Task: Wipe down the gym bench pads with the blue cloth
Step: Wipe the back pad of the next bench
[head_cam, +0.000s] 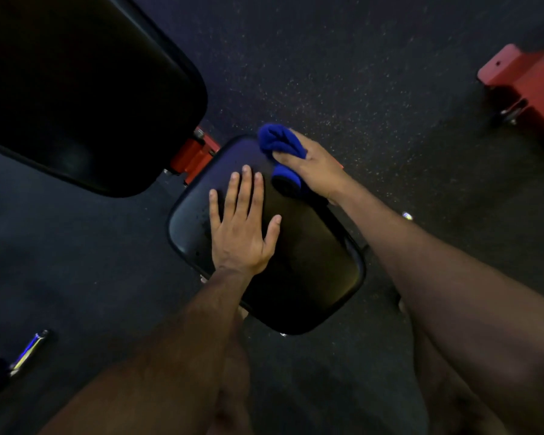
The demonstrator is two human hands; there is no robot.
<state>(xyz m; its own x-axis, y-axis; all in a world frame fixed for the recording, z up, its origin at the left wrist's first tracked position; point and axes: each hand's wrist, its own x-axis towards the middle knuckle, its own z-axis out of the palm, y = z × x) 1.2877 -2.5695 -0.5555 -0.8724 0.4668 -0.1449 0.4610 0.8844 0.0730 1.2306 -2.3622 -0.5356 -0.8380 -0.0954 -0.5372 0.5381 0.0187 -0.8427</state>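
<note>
A small black seat pad (308, 262) sits in the middle of the view. My left hand (242, 227) lies flat on its near-left part, fingers straight and spread. My right hand (314, 167) grips a bunched blue cloth (280, 141) at the pad's far right corner, with the cloth against the pad's edge. The larger black back pad (76, 89) fills the upper left, tilted, and no hand touches it.
Red frame parts (195, 152) join the two pads. Another red metal piece (528, 80) with a wheel stands on the speckled dark floor (358, 73) at the upper right. A chrome bar end (29, 350) lies at the lower left. My legs show below.
</note>
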